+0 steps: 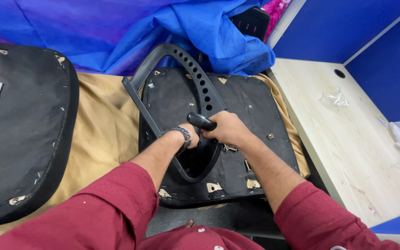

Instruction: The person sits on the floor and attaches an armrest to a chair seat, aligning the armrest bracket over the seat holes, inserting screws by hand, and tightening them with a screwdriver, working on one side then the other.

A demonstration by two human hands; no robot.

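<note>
An upturned black chair seat [251, 115] lies on tan cloth, its underside showing staples and screw holes. A black plastic armrest loop [195, 74] with a row of holes rests on it. My right hand [228, 128] grips a black tool handle [201, 121] held over the armrest's base. My left hand [188, 136], with a metal watch on the wrist, is closed at the same spot, partly hidden behind the handle and armrest. A few bolts [230, 148] lie loose on the seat by my right wrist.
A second upturned black seat [28, 120] lies at the left. Tan cloth [103, 125] covers the surface; blue fabric [209, 32] is heaped behind. A light wooden desk [348, 139] with a clear plastic bag [334, 98] stands at the right, blue partitions behind.
</note>
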